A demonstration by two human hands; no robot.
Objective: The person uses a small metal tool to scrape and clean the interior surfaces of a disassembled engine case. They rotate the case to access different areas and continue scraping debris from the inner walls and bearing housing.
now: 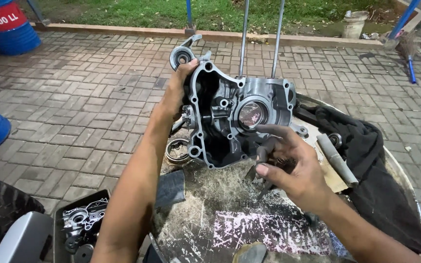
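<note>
At the far left stand blue drums (6, 24) on the brick paving (74, 112). Lower down, beside the round work table (230, 214), a dark tray (81, 226) holds another grey engine part (81, 216).

Next comes the left hand (179, 90), closed around the upper left edge of the grey engine case (230, 114) and holding it upright on its edge on the table. The open side of the case faces the camera, with a round bearing opening (252, 114) near its middle. A small metal ring (177, 151) lies on the table just below the case's left corner.

The right hand (293, 168) hovers just in front of the case's lower right, the forefinger stretched towards the opening and the thumb and other fingers curled around a small dark tool (257, 173); what kind of tool is too blurred to tell. To do this well, I judge the left grip should keep the case from rocking while the right hand works gently around the opening.

Further right lie a grey metal rod (336, 158) and a black cloth (376, 160).
</note>
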